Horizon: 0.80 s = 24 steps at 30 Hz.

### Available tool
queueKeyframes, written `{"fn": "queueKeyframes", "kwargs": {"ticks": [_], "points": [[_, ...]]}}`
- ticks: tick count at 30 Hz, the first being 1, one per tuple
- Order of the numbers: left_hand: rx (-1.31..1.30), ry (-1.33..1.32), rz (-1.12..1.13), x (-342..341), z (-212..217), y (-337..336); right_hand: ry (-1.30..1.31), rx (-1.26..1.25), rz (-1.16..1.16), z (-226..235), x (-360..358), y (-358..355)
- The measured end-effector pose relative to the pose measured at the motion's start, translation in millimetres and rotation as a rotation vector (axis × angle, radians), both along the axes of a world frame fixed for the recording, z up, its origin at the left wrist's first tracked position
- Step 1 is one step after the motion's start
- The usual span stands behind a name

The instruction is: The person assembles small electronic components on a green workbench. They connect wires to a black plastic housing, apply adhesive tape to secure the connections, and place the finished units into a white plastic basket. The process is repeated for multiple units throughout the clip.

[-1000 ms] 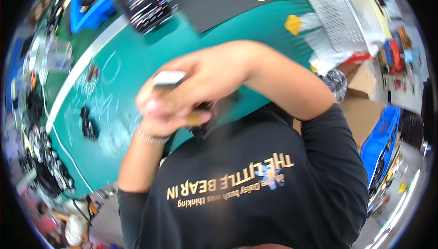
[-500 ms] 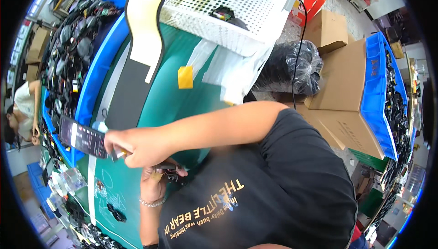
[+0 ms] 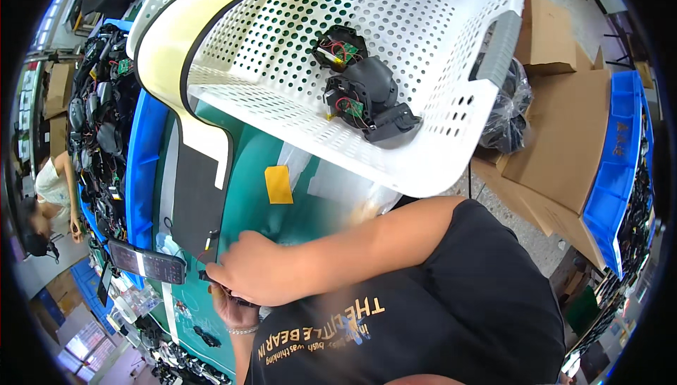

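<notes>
The right hand is closed, its fingertips pinched on a small dark part, which sits at the hand's eight-to-nine o'clock edge; the left hand lies just below at seven o'clock, touching near the part, but it is half covered, so I cannot tell how its fingers grip; a phone lies at nine o'clock from the right hand, near the part; a yellow piece lies at twelve; a white perforated basket, holding dark housings, stands at one; a blue bin is at ten to eleven.
</notes>
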State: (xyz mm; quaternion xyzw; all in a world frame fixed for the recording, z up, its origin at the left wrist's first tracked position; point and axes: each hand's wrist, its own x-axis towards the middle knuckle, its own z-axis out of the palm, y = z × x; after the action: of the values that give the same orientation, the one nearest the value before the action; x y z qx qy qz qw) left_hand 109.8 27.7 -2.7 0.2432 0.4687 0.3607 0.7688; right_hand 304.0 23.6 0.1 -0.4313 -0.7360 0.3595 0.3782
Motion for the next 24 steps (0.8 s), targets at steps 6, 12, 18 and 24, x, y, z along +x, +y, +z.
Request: {"fn": "queueKeyframes", "kwargs": {"ticks": [6,12,18,24], "points": [[0.055,0.046,-0.035,-9,8,4,0.054,-0.010,0.034,-3,0,2],[0.271,0.173,-0.106,-1,19,5,0.205,-0.044,-0.088,-3,-4,4],[0.196,0.279,-0.005,3,24,-10,0.285,0.035,-0.074,2,2,6],[0.233,0.073,-0.081,2,33,-20,0.426,-0.275,0.061,15,-16,-1]]}}
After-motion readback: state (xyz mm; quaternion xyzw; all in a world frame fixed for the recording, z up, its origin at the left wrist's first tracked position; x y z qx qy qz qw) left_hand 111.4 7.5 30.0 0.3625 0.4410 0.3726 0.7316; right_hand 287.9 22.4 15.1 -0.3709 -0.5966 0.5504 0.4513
